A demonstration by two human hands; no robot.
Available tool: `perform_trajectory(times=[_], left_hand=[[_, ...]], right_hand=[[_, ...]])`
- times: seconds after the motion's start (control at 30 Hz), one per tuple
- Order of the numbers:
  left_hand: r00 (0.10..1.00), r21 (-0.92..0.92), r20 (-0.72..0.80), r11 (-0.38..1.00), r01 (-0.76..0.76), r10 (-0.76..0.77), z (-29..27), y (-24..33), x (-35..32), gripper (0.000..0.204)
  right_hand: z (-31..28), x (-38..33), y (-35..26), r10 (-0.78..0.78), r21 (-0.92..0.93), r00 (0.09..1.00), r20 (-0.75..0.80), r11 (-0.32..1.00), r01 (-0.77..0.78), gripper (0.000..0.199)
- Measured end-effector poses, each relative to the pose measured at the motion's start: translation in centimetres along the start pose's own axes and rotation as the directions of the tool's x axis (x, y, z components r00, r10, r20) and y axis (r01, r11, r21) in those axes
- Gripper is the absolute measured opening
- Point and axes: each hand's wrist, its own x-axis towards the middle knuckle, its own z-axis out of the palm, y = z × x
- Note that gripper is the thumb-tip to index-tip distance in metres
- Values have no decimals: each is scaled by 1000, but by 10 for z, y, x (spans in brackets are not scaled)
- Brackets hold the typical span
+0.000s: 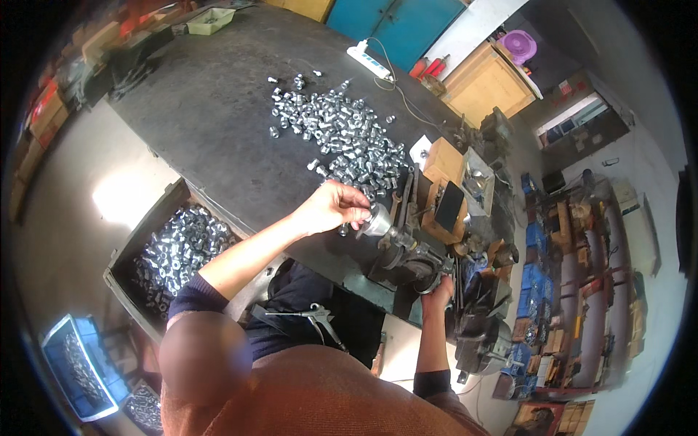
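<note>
Grey metal machine [411,259] | left hand [331,208] pinching its nose | right hand [438,296] gripping rear | between hands

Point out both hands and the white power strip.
Left hand [326,210], head view: middle of hand.
Right hand [438,295], head view: middle of hand.
White power strip [370,61], head view: middle of casing.

Shiny metal fittings [356,131], matt tabletop [211,109], plastic power strip [369,61]

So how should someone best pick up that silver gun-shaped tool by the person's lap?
I'd take the gun-shaped tool by its handle, coming from the right: the handle slants toward the picture's lower right, while the thin nozzle points left, out of the way.
</note>
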Motion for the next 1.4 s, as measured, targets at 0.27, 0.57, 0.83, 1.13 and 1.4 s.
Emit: perform_trajectory(times=[0.27,0.57,0.83,1.13,1.4], left_hand=[[997,-37,-40,997,66,-67,8,9,4,15],[992,-71,-107,995,65,-72,1,10,-4,17],[989,-86,-128,994,69,-79,-2,13,-6,16],[950,332,-308,929,162,-56,-55,33,-86,13],[832,832,-514,-117,543,208,-119,9,-236,19]], right_hand=[[14,54,-24,-279,-313,956,-94,920,237,14],[52,-53,-86,-474,52,847,242,878,476,10],[-12,-46,-18,-135,-110,990,-33,985,130,10],[61,-1,-76,-480,-86,862,163,863,497,14],[10,-83,-58,-369,40,890,268,927,372,14]])
